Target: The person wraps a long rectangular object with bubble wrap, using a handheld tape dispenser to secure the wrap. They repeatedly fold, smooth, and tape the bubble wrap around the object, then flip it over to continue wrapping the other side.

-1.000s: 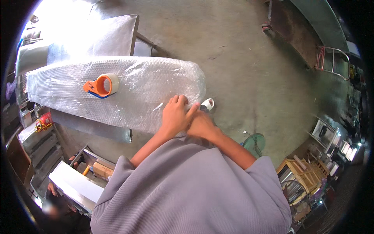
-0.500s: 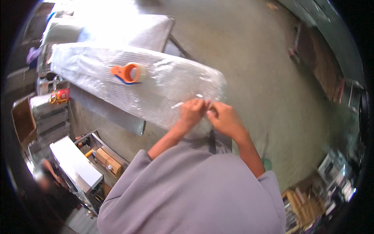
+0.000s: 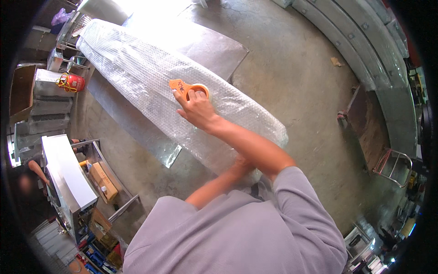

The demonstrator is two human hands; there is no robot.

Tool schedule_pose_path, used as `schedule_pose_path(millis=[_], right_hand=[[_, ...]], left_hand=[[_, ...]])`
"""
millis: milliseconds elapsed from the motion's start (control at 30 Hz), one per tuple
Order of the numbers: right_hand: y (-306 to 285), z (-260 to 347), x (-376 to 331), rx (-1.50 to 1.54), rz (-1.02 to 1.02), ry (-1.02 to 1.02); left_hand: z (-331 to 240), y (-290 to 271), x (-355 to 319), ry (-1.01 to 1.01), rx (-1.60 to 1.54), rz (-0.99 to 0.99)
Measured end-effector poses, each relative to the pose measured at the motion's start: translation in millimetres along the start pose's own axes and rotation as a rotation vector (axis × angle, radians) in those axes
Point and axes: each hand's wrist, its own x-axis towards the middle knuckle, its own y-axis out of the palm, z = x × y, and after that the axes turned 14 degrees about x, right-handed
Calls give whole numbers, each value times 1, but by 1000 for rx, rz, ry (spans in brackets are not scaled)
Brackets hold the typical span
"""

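A long flat panel wrapped in bubble wrap (image 3: pixel 137 77) stretches from the far left to just in front of me. On it lies an orange tape dispenser (image 3: pixel 178 85), its roll of clear tape partly covered by my right hand (image 3: pixel 197 109). Some fingers of that hand hook into the dispenser's ring, and one rests along its handle; the thumb is apart. My left hand (image 3: pixel 244 163) is at the near end of the wrap, under my right forearm. Blur and the forearm hide its fingers.
Under the wrapped panel is a metal sheet-topped table (image 3: pixel 132 125). To the left stand a red extinguisher-like canister (image 3: pixel 75 82), a white-topped unit (image 3: pixel 68 171) and a cardboard box (image 3: pixel 104 182) on a cart. A person (image 3: pixel 34 169) is at the far left. A brown board (image 3: pixel 365 128) stands right.
My right hand has left the near end of the wrap and reached forward left onto the tape dispenser. My left hand stays near the wrap's end. The view has shifted.
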Motion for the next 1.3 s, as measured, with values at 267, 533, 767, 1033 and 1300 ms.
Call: schedule_pose_path(millis=[267, 533, 767, 1033, 1300], right_hand=[[-56, -9, -15, 286, -233, 91], [-252, -95, -329, 1301, -993, 941], [-121, -72, -521, 2457, -1207, 1525], [-89, -57, -476, 2727, -787, 1568], [-134, -56, -454, 2443, -502, 1805]], left_hand=[[13, 8, -7, 178, 295, 41], [0, 0, 6, 124, 388, 224], [-1, 3, 11, 150, 495, 264], [-2, 2, 12, 173, 547, 279], [-6, -1, 13, 167, 519, 262]])
